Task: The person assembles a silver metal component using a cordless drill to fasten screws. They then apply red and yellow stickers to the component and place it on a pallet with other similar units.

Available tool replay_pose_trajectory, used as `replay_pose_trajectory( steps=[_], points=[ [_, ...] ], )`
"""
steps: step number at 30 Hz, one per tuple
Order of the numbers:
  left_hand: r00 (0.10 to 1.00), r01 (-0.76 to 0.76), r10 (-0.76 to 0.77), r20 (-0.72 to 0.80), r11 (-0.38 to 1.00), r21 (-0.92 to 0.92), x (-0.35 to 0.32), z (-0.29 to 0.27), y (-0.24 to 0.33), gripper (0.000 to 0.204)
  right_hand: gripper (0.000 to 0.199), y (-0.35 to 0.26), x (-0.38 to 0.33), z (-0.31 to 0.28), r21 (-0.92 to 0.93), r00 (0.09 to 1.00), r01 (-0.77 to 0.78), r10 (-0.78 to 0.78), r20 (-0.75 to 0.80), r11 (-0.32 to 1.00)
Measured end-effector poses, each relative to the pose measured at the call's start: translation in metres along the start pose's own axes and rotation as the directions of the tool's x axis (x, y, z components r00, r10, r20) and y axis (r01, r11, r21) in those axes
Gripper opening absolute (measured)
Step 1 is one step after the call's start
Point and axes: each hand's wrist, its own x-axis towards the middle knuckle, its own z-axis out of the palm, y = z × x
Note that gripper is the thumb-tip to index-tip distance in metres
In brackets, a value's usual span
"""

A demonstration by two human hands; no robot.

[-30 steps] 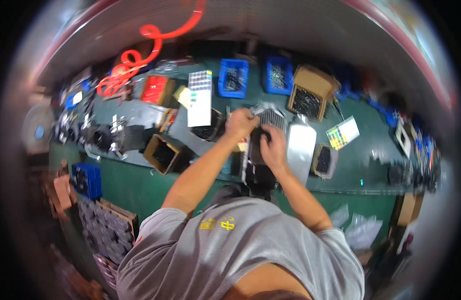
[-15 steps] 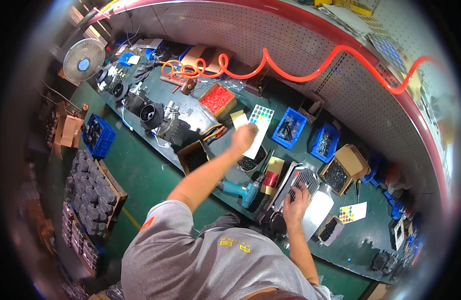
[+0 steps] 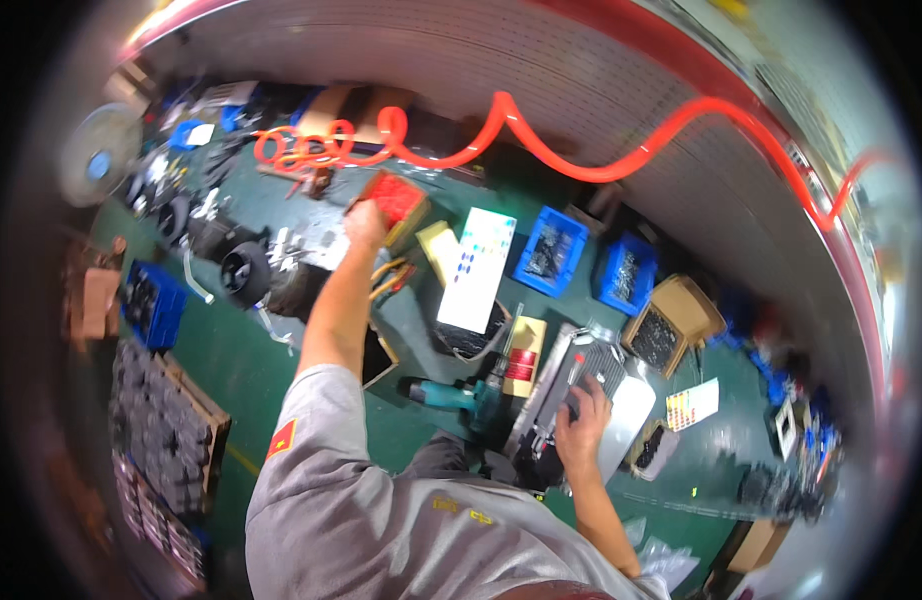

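Reading the bench as a dial centred on the finned metal housing (image 3: 603, 362), twelve toward the pegboard wall, I see the left arm stretched out to ten o'clock. The left hand (image 3: 364, 224) is at the near edge of an open cardboard box of small red parts (image 3: 394, 194); its fingers look bunched together, but blur hides whether they pinch anything. The right hand (image 3: 583, 428) lies on the housing at the centre, fingers bent and a little apart over the dark fins, resting there rather than visibly gripping.

How far along is it? I'd judge the housing partway through its work. A small red piece (image 3: 579, 358) shows on its upper part, just past the right fingertips; whether it is fixed or merely lying there, I can't tell. Nothing red shows carried between the two places, so whatever the left hand is after appears not yet brought over. How much else is left on the housing, I can't make out from here.

Close by, a teal power drill (image 3: 443, 395) lies at nine o'clock, unheld; a yellow box with a red band (image 3: 522, 363) sits just beside the housing at ten, and a smooth silver plate (image 3: 634, 404) lies at about four.
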Motion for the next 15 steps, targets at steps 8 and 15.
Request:
replay_pose_trajectory(
  steps=[8, 15],
  points=[
    [0.984, -0.175, 0.176, -0.018, 0.983, 0.054, 0.009, 0.005, -0.007, 0.023, 0.036, -0.008, 0.005, -0.010, -0.007, 0.997, -0.075, 0.075, 0.034, 0.997],
    [0.981, -0.144, 0.122, -0.150, 0.979, -0.144, -0.006, -0.009, 0.015, 0.021, 0.036, -0.004, -0.004, -0.008, 0.000, 0.995, -0.095, 0.095, 0.002, 0.995]
  ],
)
